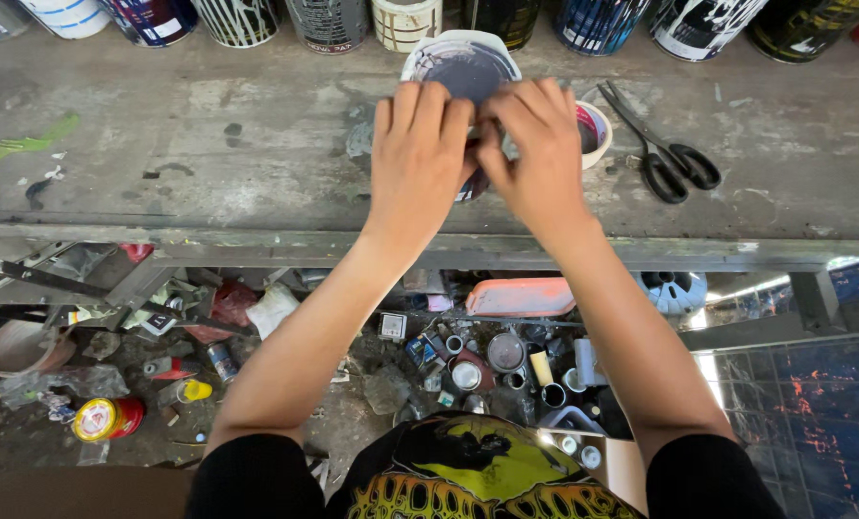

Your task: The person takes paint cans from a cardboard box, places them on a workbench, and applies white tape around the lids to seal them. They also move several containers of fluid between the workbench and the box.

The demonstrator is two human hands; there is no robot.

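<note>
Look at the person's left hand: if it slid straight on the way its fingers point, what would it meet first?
The left hand points away across the bench. It would likely first meet the white container of purple paint just past its fingertips, though depth is unclear.

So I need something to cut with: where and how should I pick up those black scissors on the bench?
Take the scissors by the two black handle loops, which lie at the near right end, coming from the right of the right hand. The blades point away to the upper left, towards the small white cup, so the handles are the safe, free end.
</note>
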